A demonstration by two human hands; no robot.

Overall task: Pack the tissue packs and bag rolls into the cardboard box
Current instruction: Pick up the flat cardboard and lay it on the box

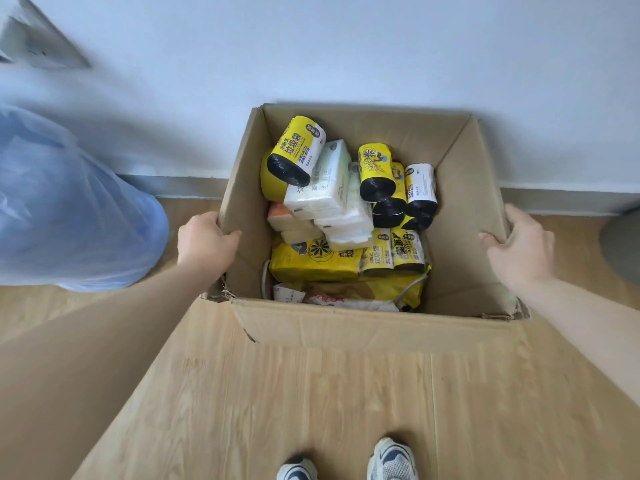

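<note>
An open cardboard box [460,209] stands on the floor against the wall. Inside lie several black bag rolls with yellow labels, one at the back left [298,150] and a cluster at the right [375,173]. White tissue packs [325,183] are piled in the middle, and yellow tissue packs [313,259] lie along the near side. My left hand [204,242] grips the box's left flap, thumb inside. My right hand [519,245] grips the right flap the same way.
The near flap [311,393] hangs toward me, above my two shoes [391,459]. A blue translucent plastic bag [65,209] sits on the floor at left. A grey object [623,244] shows at the right edge. White wall and skirting behind.
</note>
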